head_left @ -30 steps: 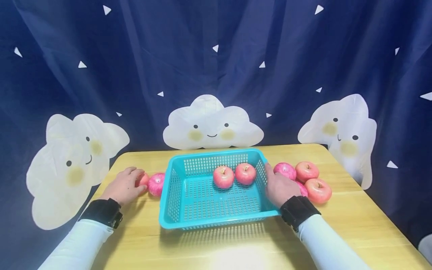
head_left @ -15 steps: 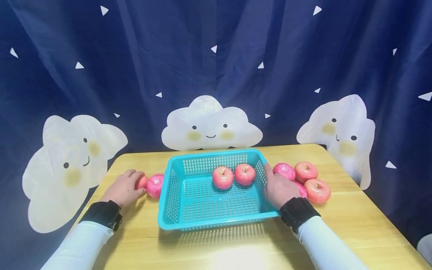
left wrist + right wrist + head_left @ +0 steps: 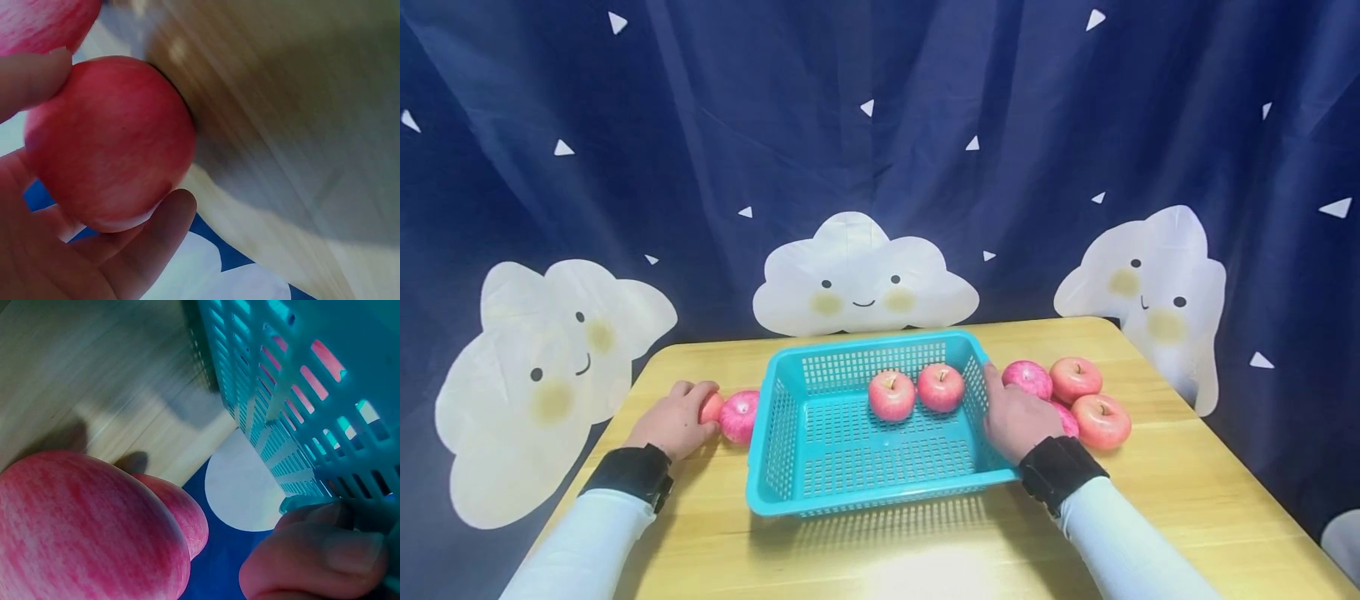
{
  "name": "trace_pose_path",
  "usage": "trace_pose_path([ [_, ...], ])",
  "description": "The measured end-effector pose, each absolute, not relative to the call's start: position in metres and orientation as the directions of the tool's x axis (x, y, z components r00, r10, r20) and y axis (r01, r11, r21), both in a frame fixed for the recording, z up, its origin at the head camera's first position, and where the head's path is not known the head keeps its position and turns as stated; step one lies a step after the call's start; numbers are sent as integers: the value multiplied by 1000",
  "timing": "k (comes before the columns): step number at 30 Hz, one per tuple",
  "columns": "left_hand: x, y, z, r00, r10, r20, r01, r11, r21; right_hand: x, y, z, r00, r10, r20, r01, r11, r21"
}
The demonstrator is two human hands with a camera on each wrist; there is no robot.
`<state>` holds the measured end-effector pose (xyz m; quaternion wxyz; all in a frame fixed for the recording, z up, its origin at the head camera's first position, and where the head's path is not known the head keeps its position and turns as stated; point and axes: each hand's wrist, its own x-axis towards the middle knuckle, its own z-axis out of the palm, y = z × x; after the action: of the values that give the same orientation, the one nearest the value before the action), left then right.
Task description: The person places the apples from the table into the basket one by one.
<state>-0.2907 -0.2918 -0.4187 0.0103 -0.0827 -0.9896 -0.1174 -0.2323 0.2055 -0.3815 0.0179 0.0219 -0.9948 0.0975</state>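
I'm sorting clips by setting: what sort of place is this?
Perhaps a child's room or a corner set up for filming: a dark blue curtain with smiling clouds hangs behind a wooden table. The wider room is hidden.

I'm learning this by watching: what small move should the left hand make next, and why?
The left hand should probably lift its gripped apple into the turquoise basket: the right hand holds the basket's rim, and the two apples inside sit toward the right, leaving room on the left.
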Motion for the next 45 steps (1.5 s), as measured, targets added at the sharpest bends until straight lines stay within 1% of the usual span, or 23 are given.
trace_pose_path([
  [5, -289, -293, -419, -986, 163, 32, 166, 956, 243, -233, 206, -383, -997, -51, 64, -62, 982, -178],
  [11, -291, -294, -424, -984, 171, 52, 178, 951, 253, -234, 207, -384, -995, -61, 81, -75, 981, -177],
  [27, -285, -298, -429, -987, 160, 34, 163, 953, 256, -231, 207, -383, -997, -51, 63, -62, 977, -202],
  [45, -276, -299, -422, -979, 192, 71, 204, 950, 237, -233, 208, -381, -999, -46, 25, -50, 974, -222],
])
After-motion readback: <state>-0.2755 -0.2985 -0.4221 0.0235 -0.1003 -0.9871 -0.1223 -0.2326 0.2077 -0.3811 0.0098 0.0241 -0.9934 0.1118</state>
